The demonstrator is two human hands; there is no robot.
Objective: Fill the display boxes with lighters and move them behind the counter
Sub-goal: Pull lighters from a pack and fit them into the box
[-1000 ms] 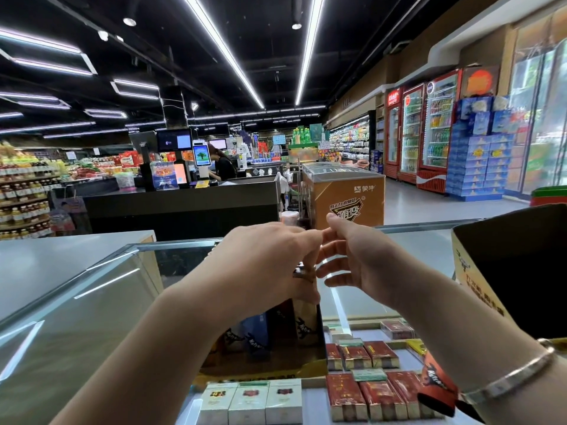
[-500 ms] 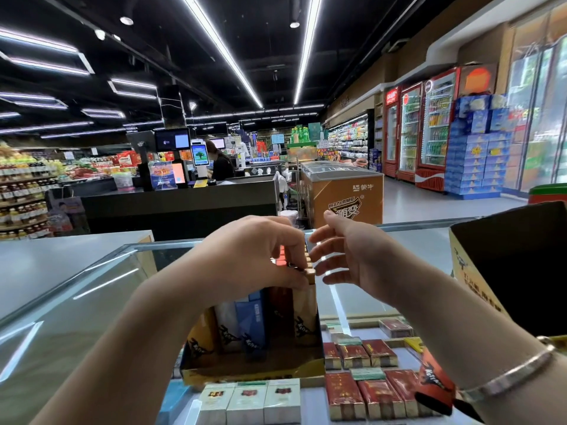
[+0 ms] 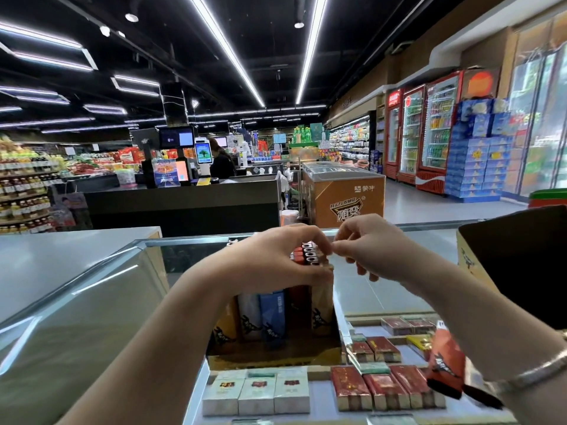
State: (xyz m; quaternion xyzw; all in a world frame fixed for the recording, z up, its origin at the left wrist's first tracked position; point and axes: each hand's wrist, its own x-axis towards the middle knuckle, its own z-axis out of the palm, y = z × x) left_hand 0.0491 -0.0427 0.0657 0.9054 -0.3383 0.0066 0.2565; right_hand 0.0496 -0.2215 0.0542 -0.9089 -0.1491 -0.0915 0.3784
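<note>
A yellow-brown display box [image 3: 273, 352] stands on the glass counter in front of me. Several upright lighters [image 3: 277, 314] in tan, white, blue and red fill it; their black and red tops [image 3: 310, 254] show between my hands. My left hand [image 3: 273, 262] curves over the row and grips the lighters from above, thumb against the tan one at the right end. My right hand [image 3: 372, 243] hovers just right of them, fingertips pinched together beside my left fingertips, with nothing visible between them. A loose red lighter [image 3: 445, 363] lies on the glass under my right forearm.
A second open box [image 3: 518, 265], dark inside with a yellow side, stands at the right on the counter. Cigarette packs [image 3: 256, 391] lie under the glass counter top [image 3: 92, 317]. A checkout desk [image 3: 184, 207] and an orange freezer chest [image 3: 346, 194] stand beyond.
My left hand has pressed lower over the lighters, so more of their tops show. My right hand's fingers went from spread to pinched and drew slightly right.
</note>
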